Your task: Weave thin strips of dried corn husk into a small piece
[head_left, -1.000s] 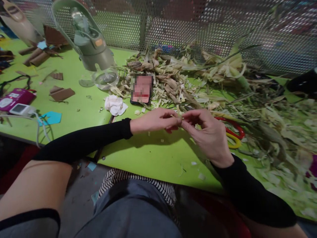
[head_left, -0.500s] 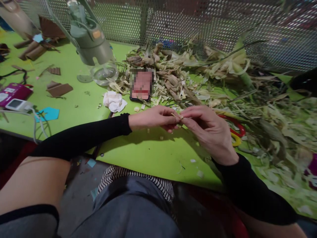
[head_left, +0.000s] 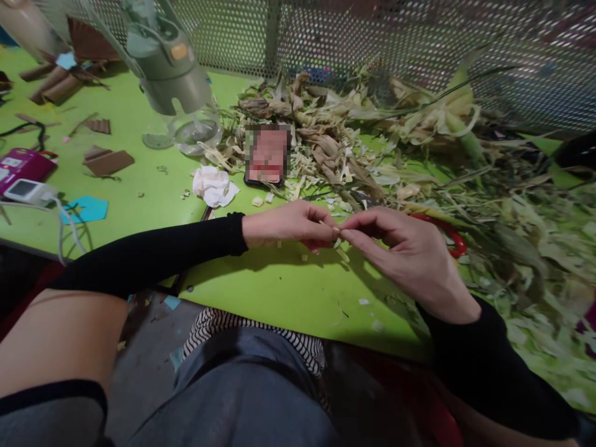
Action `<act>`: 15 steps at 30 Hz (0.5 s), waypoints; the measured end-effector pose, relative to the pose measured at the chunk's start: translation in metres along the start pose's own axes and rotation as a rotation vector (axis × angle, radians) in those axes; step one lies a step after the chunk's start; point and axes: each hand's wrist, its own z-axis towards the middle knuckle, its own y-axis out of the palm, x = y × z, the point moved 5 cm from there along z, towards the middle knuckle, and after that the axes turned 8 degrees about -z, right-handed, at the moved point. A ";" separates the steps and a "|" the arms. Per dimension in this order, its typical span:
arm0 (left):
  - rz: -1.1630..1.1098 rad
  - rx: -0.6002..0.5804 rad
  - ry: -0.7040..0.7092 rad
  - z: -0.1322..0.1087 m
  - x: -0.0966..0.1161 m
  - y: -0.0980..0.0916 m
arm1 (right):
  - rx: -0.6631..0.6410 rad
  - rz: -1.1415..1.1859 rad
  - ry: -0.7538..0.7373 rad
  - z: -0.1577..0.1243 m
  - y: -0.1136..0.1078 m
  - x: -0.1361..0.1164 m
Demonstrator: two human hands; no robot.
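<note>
Over the green table (head_left: 298,298), my left hand (head_left: 293,225) and my right hand (head_left: 405,251) meet at their fingertips. Both are closed in a pinch on a small pale strip of husk (head_left: 342,253), which hangs a little below the fingers. Its upper part is hidden by the fingertips. Beyond my hands lies a heap of dried and green corn husks (head_left: 326,152). Red-handled scissors (head_left: 457,243) are partly covered by the husks, to the right of my right hand. Small pale scraps (head_left: 305,257) are scattered under my hands.
A phone (head_left: 267,155) and a crumpled tissue (head_left: 214,186) lie beyond my left forearm. Behind them stands a clear bottle with a grey-green lid (head_left: 172,77). At the left are a purple box (head_left: 25,171), a white device with a cable, and brown cardboard pieces (head_left: 107,161). A perforated screen (head_left: 233,43) borders the back.
My right hand has shifted slightly right and down, and its pinch has changed. The strip now hangs below the fingertips. The yellow loop by the scissors is now hidden.
</note>
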 end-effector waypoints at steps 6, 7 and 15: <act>0.008 0.075 -0.084 0.000 -0.003 -0.002 | -0.071 -0.122 -0.180 -0.002 0.001 -0.005; 0.013 0.079 -0.085 0.000 -0.004 -0.002 | -0.079 -0.141 -0.197 -0.002 0.002 -0.006; 0.094 0.109 -0.086 0.002 -0.007 -0.005 | -0.147 -0.324 -0.323 -0.004 0.013 -0.002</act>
